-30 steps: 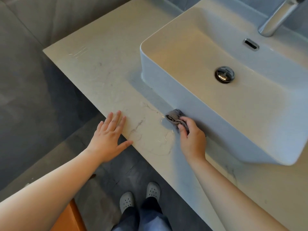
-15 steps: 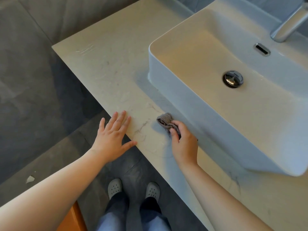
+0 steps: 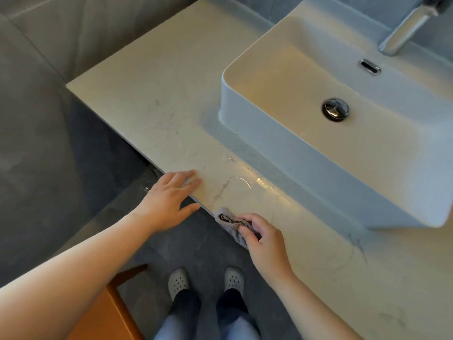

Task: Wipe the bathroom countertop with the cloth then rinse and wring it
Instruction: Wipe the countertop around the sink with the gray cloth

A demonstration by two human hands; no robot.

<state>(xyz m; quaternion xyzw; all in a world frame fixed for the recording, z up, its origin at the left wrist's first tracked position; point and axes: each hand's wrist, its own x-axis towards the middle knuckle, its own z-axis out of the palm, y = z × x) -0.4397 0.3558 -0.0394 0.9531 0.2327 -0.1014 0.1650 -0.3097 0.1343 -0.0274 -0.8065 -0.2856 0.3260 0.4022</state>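
A small bunched grey cloth (image 3: 229, 223) lies at the front edge of the pale marble countertop (image 3: 152, 99). My right hand (image 3: 264, 244) grips it, fingers curled over the cloth, pressing it on the edge. My left hand (image 3: 169, 200) rests flat with fingers spread on the countertop's front edge, to the left of the cloth. A wet streak (image 3: 247, 180) glistens on the counter between the hands and the white vessel sink (image 3: 282, 148). The chrome tap (image 3: 404, 30) stands over the basin at the upper right.
The sink's chrome drain plug (image 3: 335, 109) and overflow slot (image 3: 369, 67) show in the basin. Dark grey tiles (image 3: 49, 155) cover floor and wall at left. An orange wooden piece (image 3: 107, 315) sits by my left arm. My feet in grey clogs (image 3: 179, 282) stand below the counter.
My right hand has dragged the cloth from beside the sink wall toward me to the counter's front edge, leaving a wet streak. My left hand stayed on the edge.
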